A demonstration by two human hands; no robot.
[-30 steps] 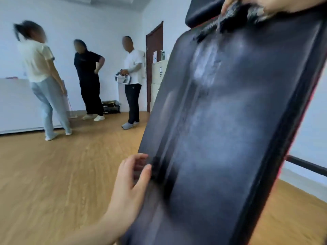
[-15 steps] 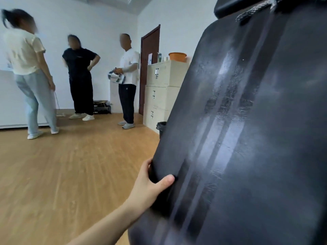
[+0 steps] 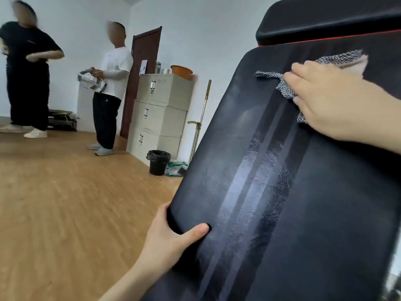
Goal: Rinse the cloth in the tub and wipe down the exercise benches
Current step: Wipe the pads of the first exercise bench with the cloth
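Note:
A black padded exercise bench (image 3: 271,192) tilts up across the right half of the view, with wet streaks down its middle and a red-trimmed head pad (image 3: 325,20) above. My right hand (image 3: 325,101) presses a black-and-white checked cloth (image 3: 338,59) flat against the upper part of the pad. My left hand (image 3: 171,237) grips the pad's lower left edge, thumb on top and fingers behind. No tub is in view.
Two people (image 3: 112,83) stand at the back left on the wooden floor (image 3: 65,203). Beige filing cabinets (image 3: 160,114) carry an orange basin (image 3: 181,71). A black bin (image 3: 158,161) and a mop handle (image 3: 200,120) stand by the wall beside a brown door (image 3: 143,79).
My right hand with the cloth has come down from the top edge onto the pad's upper surface. My left hand has closed on the pad's edge. The view has swung right.

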